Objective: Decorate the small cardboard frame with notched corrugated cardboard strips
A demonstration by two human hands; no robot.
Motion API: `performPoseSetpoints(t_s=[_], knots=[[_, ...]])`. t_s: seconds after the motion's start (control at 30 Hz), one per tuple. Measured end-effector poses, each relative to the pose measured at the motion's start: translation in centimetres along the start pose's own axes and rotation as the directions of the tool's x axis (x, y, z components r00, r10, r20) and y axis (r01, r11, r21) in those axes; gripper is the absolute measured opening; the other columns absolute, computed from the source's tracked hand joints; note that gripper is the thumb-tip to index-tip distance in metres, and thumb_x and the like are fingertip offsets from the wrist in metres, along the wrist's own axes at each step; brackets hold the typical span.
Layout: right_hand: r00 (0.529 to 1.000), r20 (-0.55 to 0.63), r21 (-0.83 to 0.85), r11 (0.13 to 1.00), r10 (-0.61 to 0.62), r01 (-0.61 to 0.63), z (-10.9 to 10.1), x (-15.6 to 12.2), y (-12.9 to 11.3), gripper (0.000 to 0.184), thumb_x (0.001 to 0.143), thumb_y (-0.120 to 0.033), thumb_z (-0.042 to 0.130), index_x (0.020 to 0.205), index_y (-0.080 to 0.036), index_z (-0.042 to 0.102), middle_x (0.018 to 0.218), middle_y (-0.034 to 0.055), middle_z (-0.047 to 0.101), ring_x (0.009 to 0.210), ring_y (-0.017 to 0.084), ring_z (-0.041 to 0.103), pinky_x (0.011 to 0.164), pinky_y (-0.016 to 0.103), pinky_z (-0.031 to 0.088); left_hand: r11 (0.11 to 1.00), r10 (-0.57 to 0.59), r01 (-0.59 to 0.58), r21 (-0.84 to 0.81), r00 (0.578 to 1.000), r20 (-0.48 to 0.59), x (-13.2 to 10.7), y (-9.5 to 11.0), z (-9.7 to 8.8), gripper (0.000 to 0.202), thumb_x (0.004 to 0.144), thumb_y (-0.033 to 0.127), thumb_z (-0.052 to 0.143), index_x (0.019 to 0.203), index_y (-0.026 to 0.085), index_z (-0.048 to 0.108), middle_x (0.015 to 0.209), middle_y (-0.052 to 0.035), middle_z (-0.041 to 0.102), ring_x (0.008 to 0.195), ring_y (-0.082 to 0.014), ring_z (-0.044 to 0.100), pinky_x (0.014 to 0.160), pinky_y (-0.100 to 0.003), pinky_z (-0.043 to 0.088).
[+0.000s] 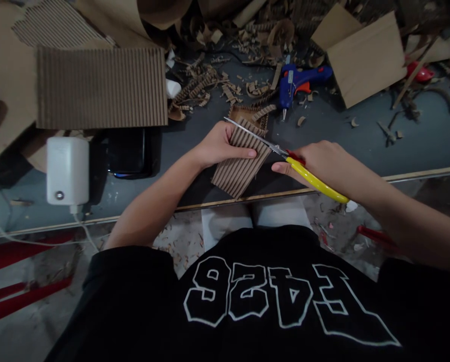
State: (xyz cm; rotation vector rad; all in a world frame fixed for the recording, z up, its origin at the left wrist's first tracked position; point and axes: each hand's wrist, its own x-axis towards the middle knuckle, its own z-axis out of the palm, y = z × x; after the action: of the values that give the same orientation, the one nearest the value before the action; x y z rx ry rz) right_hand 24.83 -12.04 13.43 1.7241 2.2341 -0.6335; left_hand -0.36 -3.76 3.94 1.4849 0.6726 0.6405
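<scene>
My left hand [221, 144] grips a small piece of ribbed corrugated cardboard [240, 168] just above the near edge of the grey table [360, 136]. My right hand [319, 161] holds yellow-handled scissors [315, 182]. Their blades [251, 133] lie across the upper part of the cardboard piece, pointing left and away. A small cardboard construction [249, 116] sits just behind the piece.
A blue glue gun [296, 83] lies beyond the hands. A big corrugated sheet [100, 88] lies at the left, over a black device [128, 153] and beside a white power adapter [67, 171]. A folded cardboard panel [364, 58] and many scraps cover the back. Red bars [17, 296] lie on the floor.
</scene>
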Motion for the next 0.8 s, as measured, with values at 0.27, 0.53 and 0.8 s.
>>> performPoseSetpoints(t_s=[0.27,0.53,0.8], knots=[[1.000,-0.028,-0.039,0.999,0.005,-0.006,0.6,1.0,0.0,0.083,0.102,-0.093,0.033,0.066,-0.024,0.064,0.057,0.0119,0.055,0.066,0.030,0.065,0.067,0.041,0.035,0.998,-0.033,0.029,-0.064,0.997,-0.064,-0.1,0.5,0.1,0.074,0.056,0.076,0.102,0.086,0.016,0.072,0.078,0.0003,0.074,0.073,-0.0205,0.080,0.084,-0.047,0.075],[0.991,-0.111,0.028,0.997,0.079,-0.076,1.8,2.5,0.7,0.077,0.101,-0.089,0.045,0.061,-0.025,0.058,0.062,0.0123,0.061,0.073,0.032,0.070,0.070,0.042,0.044,0.997,-0.034,0.027,-0.066,0.993,-0.111,0.2,0.4,-0.6,0.071,0.058,0.074,0.103,0.089,0.017,0.074,0.081,0.0000,0.075,0.071,-0.0199,0.079,0.081,-0.046,0.075],[0.978,-0.058,0.776,0.625,0.201,-0.082,0.7,1.6,-0.1,0.086,0.061,-0.110,0.069,0.068,-0.024,0.060,0.049,-0.0019,0.048,0.042,0.013,0.044,0.046,0.033,0.037,0.998,-0.021,0.016,-0.053,0.996,-0.086,0.2,0.2,-0.5,0.069,0.062,0.071,0.102,0.095,0.018,0.073,0.086,-0.0023,0.075,0.086,-0.0258,0.081,0.090,-0.051,0.072]])
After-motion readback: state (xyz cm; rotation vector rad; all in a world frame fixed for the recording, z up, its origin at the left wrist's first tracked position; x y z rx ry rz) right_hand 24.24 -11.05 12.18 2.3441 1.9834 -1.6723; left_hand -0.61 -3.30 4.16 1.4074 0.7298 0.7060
